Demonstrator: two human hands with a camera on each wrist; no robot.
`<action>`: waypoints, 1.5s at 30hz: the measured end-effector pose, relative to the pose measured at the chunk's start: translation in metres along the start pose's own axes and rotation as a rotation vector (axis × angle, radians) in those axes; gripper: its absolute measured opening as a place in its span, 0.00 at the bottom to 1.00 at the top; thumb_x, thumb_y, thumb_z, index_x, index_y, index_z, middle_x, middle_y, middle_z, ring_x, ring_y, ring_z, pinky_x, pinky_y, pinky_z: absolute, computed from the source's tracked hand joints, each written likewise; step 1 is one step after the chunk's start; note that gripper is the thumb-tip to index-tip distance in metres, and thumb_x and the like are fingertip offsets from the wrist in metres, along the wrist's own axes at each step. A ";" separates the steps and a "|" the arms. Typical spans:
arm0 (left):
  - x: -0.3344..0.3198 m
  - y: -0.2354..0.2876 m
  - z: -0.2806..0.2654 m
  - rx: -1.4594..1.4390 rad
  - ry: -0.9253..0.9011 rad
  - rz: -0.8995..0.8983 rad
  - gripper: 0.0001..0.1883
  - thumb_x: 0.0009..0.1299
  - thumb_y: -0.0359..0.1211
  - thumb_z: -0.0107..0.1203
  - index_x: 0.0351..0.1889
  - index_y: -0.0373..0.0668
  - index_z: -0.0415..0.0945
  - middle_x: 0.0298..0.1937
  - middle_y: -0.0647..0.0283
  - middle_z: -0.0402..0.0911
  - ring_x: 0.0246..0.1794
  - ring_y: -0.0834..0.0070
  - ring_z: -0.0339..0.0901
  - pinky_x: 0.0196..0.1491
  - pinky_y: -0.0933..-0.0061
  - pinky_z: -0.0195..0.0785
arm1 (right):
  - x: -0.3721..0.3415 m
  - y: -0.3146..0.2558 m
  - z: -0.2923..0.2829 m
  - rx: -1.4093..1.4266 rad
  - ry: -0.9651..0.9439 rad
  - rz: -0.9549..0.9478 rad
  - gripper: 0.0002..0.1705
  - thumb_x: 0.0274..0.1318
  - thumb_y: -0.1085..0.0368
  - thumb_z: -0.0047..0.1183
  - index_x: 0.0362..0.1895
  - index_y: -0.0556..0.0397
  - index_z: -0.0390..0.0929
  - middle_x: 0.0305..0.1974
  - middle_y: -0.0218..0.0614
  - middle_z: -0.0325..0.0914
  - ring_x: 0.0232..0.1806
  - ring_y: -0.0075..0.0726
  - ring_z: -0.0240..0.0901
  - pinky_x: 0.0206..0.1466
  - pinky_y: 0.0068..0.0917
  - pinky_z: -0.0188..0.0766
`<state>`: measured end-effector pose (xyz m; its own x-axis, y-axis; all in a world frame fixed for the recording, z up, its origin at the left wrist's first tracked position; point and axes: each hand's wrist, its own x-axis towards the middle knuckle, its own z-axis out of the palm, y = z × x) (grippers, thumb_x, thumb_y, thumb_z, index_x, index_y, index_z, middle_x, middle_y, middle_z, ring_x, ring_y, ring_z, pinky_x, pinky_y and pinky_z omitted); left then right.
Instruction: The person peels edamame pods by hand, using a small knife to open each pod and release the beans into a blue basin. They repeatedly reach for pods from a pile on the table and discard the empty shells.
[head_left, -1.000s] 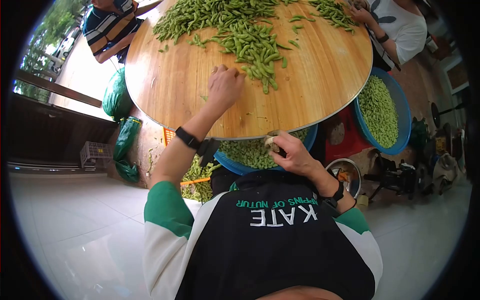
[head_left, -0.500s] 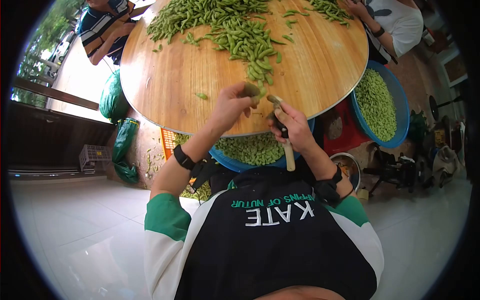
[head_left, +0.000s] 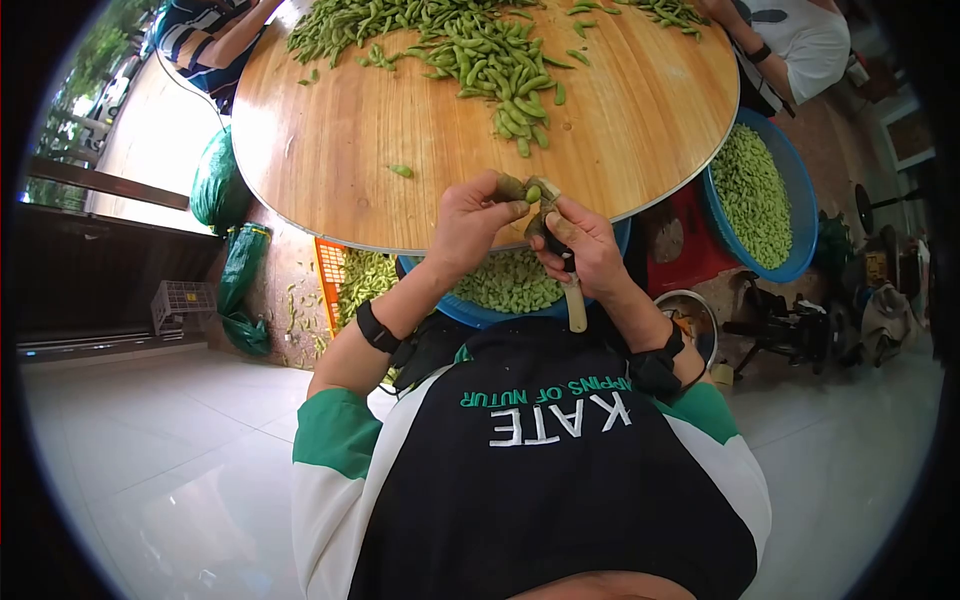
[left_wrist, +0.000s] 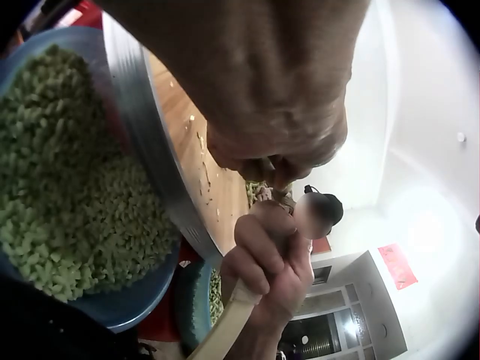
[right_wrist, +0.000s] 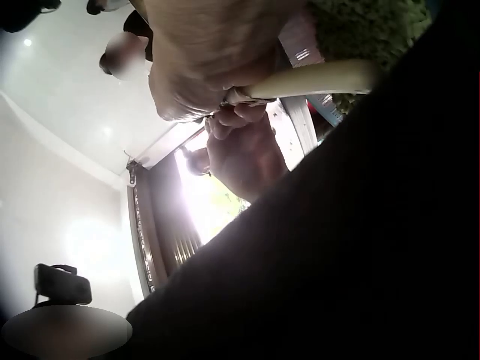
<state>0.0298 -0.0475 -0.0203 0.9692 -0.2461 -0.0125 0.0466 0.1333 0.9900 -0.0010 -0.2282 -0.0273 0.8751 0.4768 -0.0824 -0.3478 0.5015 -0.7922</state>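
Observation:
Close together over the near edge of the round wooden table (head_left: pixel 330 170), the two hands meet. The left hand (head_left: pixel 472 225) pinches a green pod (head_left: pixel 534 193) between thumb and fingers. Curled round a tool with a pale handle (head_left: pixel 576 308), the right hand (head_left: pixel 585 250) has its thumb beside the pod. The handle (left_wrist: pixel 229 322) also shows below the right hand (left_wrist: pixel 270 262) in the left wrist view, with the left hand (left_wrist: pixel 277 127) above. In the right wrist view the handle (right_wrist: pixel 315 79) sticks out from the right hand (right_wrist: pixel 217 52); the tool's working end is hidden.
Piled pods (head_left: pixel 500 75) lie on the table's far side, with a single pod (head_left: pixel 401 170) at left. Below the near edge stands a blue basin (head_left: pixel 470 312) of shelled beans, another basin (head_left: pixel 805 215) at right, an orange crate (head_left: pixel 328 275) at left. Two people sit across.
The left hand has come back from the tabletop near the pile to the right hand, now with a pod. The right hand has risen from the table's edge, and the tool's handle has come into view.

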 end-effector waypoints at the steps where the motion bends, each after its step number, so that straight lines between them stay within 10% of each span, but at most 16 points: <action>1: -0.002 -0.005 0.000 0.094 0.026 0.063 0.05 0.63 0.25 0.57 0.36 0.34 0.78 0.28 0.68 0.79 0.26 0.86 0.71 0.27 0.82 0.63 | 0.000 0.001 0.000 -0.004 -0.002 0.000 0.21 0.69 0.61 0.40 0.63 0.52 0.63 0.32 0.30 0.71 0.20 0.17 0.59 0.18 0.14 0.56; 6: -0.003 0.003 -0.003 0.144 0.023 -0.024 0.04 0.62 0.23 0.57 0.34 0.33 0.78 0.29 0.65 0.79 0.24 0.83 0.71 0.26 0.82 0.62 | 0.001 0.008 -0.006 -0.169 0.019 -0.084 0.15 0.67 0.65 0.43 0.54 0.56 0.70 0.29 0.27 0.72 0.18 0.14 0.58 0.18 0.13 0.55; 13: -0.001 0.010 -0.003 -0.508 -0.190 -0.356 0.04 0.62 0.22 0.51 0.33 0.35 0.75 0.27 0.63 0.76 0.20 0.78 0.69 0.21 0.79 0.60 | -0.004 0.005 -0.010 -0.043 -0.123 -0.076 0.20 0.67 0.68 0.42 0.61 0.58 0.67 0.30 0.33 0.74 0.19 0.16 0.61 0.19 0.13 0.57; 16: 0.002 0.002 -0.005 -0.581 -0.189 -0.460 0.03 0.62 0.23 0.51 0.33 0.36 0.74 0.26 0.63 0.75 0.20 0.79 0.70 0.20 0.80 0.59 | -0.004 0.013 -0.011 -0.509 0.020 -0.194 0.20 0.65 0.71 0.43 0.61 0.60 0.67 0.33 0.33 0.76 0.22 0.17 0.65 0.22 0.13 0.59; 18: 0.000 -0.004 -0.003 -0.567 -0.168 -0.507 0.03 0.62 0.23 0.51 0.33 0.36 0.73 0.26 0.64 0.75 0.20 0.79 0.70 0.19 0.80 0.59 | 0.008 0.025 -0.022 -1.244 -0.003 -0.849 0.20 0.64 0.70 0.47 0.59 0.60 0.68 0.36 0.31 0.77 0.33 0.23 0.73 0.32 0.20 0.70; 20: -0.003 -0.006 0.001 -0.327 -0.067 -0.358 0.03 0.63 0.23 0.54 0.34 0.37 0.72 0.27 0.64 0.76 0.22 0.81 0.72 0.19 0.80 0.60 | 0.001 0.026 -0.025 -1.280 0.011 -0.834 0.21 0.64 0.69 0.48 0.59 0.62 0.67 0.40 0.32 0.77 0.36 0.27 0.75 0.35 0.23 0.72; 22: -0.009 -0.003 0.006 -0.292 -0.051 -0.275 0.05 0.63 0.23 0.55 0.36 0.36 0.72 0.27 0.65 0.76 0.24 0.81 0.73 0.21 0.81 0.61 | -0.009 0.019 -0.014 -0.631 0.100 -0.228 0.17 0.65 0.67 0.47 0.55 0.61 0.70 0.38 0.33 0.76 0.30 0.23 0.72 0.28 0.21 0.69; 30: -0.021 0.001 0.008 0.003 -0.212 0.109 0.11 0.63 0.22 0.57 0.45 0.36 0.74 0.34 0.65 0.77 0.34 0.77 0.78 0.34 0.77 0.70 | -0.012 0.002 -0.014 0.138 0.073 0.114 0.12 0.68 0.64 0.44 0.51 0.54 0.71 0.31 0.31 0.71 0.19 0.17 0.58 0.15 0.13 0.54; 32: -0.016 0.006 0.003 0.613 -0.193 0.491 0.11 0.61 0.22 0.57 0.42 0.37 0.75 0.36 0.64 0.77 0.35 0.72 0.78 0.36 0.72 0.70 | -0.014 0.001 -0.012 0.159 0.040 0.142 0.12 0.68 0.64 0.44 0.52 0.53 0.71 0.31 0.31 0.71 0.19 0.17 0.58 0.15 0.13 0.54; 39: -0.008 -0.002 0.005 0.328 -0.065 0.379 0.07 0.63 0.24 0.56 0.38 0.37 0.75 0.33 0.65 0.76 0.28 0.75 0.73 0.31 0.77 0.66 | -0.018 0.002 -0.002 -0.204 0.134 -0.015 0.17 0.68 0.63 0.42 0.58 0.55 0.66 0.29 0.28 0.71 0.19 0.15 0.59 0.16 0.13 0.54; 41: -0.013 0.003 0.006 0.029 -0.146 -0.062 0.04 0.66 0.26 0.55 0.37 0.36 0.75 0.31 0.68 0.76 0.25 0.83 0.69 0.28 0.82 0.63 | -0.017 0.001 -0.002 -0.316 0.148 -0.085 0.19 0.69 0.63 0.41 0.60 0.55 0.65 0.29 0.28 0.71 0.18 0.14 0.59 0.17 0.13 0.54; 45: -0.013 0.003 0.002 0.006 -0.168 -0.160 0.05 0.68 0.27 0.55 0.38 0.35 0.75 0.29 0.70 0.76 0.25 0.88 0.68 0.27 0.85 0.61 | -0.017 0.000 -0.008 -0.222 0.003 -0.011 0.19 0.68 0.61 0.41 0.59 0.55 0.66 0.29 0.27 0.71 0.18 0.13 0.58 0.18 0.12 0.54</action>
<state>0.0169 -0.0461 -0.0164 0.8956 -0.4199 -0.1467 0.1950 0.0743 0.9780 -0.0133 -0.2418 -0.0303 0.8797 0.4697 -0.0743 -0.2558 0.3355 -0.9066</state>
